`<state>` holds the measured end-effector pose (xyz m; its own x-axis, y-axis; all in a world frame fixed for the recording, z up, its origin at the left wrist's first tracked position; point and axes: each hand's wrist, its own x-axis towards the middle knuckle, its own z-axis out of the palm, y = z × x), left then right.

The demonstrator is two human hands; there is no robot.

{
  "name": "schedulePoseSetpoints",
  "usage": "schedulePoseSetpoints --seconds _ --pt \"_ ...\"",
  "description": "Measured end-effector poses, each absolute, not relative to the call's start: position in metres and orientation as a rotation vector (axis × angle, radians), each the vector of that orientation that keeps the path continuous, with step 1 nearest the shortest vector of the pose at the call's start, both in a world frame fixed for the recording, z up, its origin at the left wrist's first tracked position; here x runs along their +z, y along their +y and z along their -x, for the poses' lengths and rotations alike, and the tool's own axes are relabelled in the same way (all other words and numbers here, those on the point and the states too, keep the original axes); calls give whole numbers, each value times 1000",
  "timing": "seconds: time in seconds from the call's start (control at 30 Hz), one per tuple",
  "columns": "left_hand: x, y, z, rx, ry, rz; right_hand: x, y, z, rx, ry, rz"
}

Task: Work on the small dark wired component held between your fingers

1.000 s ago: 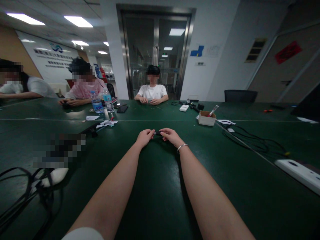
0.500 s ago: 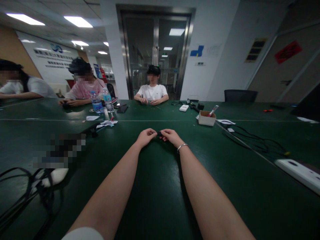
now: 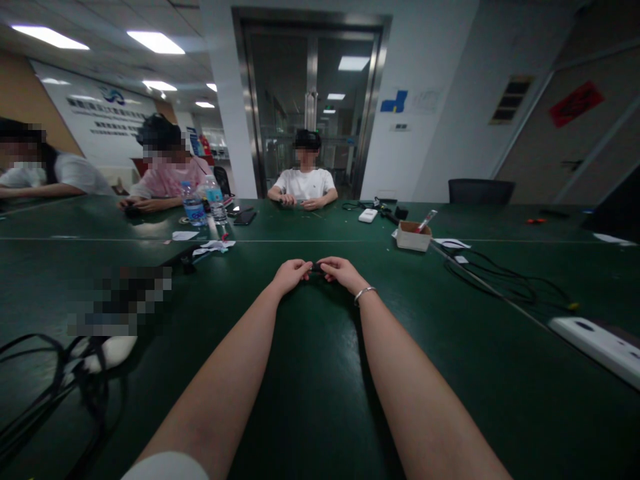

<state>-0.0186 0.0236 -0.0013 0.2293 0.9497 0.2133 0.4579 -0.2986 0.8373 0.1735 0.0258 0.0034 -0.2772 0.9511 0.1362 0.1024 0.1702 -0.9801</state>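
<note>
Both my forearms reach forward over the dark green table (image 3: 320,373). A small black object (image 3: 315,267) sits between my fingertips, mostly covered by them, and its kind is too small to make out. My left hand (image 3: 291,277) pinches its left end with thumb and fingers. From the other side my right hand (image 3: 341,272) is closed on it, fingers curled beneath. A silver bracelet (image 3: 365,295) circles my right wrist.
A small cardboard box (image 3: 414,237) with a pen-like stick stands ahead right; black cables (image 3: 520,280) and a white power strip (image 3: 595,347) lie further right. Water bottles (image 3: 194,205), paper scraps (image 3: 214,247) and a phone (image 3: 245,217) are ahead left. Several people sit across the table.
My left fingertips have shifted slightly on the black object, and more of it shows between my hands. My right hand has hardly moved.
</note>
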Motion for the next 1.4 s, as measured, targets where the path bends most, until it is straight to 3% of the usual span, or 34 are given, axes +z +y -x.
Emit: schedulePoseSetpoints --seconds 0.6,1.4 --pt "-5 27 20 976 1374 -1812 9 18 -173 1261 -1554 981" --pt "-2 22 13 1214 1140 -1702 2 30 -171 1253 -1495 1074"
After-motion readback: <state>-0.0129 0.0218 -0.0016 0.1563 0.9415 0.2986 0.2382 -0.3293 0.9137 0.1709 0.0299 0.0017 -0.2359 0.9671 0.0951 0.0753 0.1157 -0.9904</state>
